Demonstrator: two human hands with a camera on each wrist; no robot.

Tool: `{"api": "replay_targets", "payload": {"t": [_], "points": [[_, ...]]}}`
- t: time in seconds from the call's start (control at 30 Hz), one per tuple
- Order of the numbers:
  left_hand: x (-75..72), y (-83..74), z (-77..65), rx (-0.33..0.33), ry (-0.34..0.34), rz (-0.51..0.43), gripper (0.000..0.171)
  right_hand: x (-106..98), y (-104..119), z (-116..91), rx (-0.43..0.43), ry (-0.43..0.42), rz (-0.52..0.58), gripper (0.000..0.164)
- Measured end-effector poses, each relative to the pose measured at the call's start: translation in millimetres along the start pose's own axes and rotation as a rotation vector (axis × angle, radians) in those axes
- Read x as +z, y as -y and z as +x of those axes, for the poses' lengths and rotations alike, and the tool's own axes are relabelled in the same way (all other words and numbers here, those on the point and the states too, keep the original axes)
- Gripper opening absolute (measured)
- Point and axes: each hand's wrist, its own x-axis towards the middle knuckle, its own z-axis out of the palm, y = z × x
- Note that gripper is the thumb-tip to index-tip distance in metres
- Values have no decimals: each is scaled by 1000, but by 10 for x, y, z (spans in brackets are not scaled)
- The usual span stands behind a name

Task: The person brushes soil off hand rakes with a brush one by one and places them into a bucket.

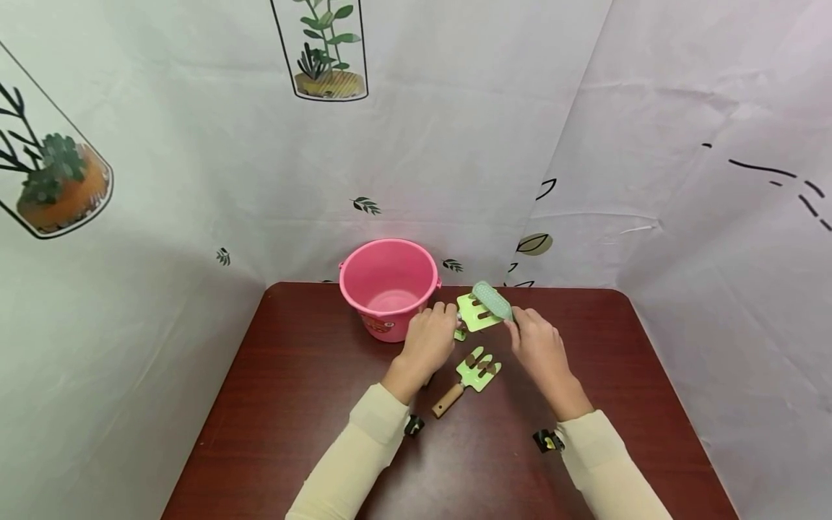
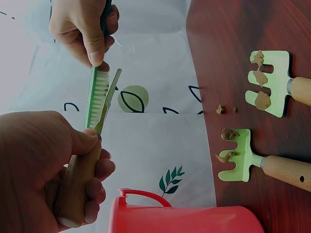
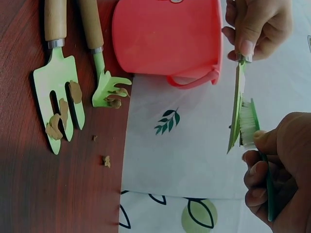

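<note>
In the head view, right of centre, my left grip (image 1: 429, 339) is curled about a green hand fork (image 1: 466, 310), whose blade stands out beside a pink bucket (image 1: 390, 271). My right grip (image 1: 541, 347) pinches a pale green brush (image 1: 492, 300) that overlaps that blade. I judge this to be the brushing step. A second fork (image 1: 479, 381) lies just below, and a small rake (image 1: 460, 335) shows partly behind my left fingers. The reddish-brown tabletop (image 1: 292, 404) fills the lower frame; pale cloth (image 1: 455, 144) printed with plants covers the walls.

In the left wrist view, at lower left, my fingers wrap the held fork's wooden handle firmly; at the top, my other fingers and thumb clamp the brush. Brown clumps (image 2: 262, 101) cling to both tools lying at right, with crumbs (image 2: 220, 109) on the wood near them.

In the right wrist view, right of centre, the bristles (image 3: 248, 121) seem to meet the blade. The next stroke, I think, calls for a steady handle and light pressure along the tines.
</note>
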Motion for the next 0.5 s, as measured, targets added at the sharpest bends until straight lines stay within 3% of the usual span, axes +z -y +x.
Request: {"api": "replay_targets", "payload": {"t": [0.5], "points": [[-31, 19, -2, -13, 52, -6, 20, 1, -40, 5, -5, -55, -25, 28]]}}
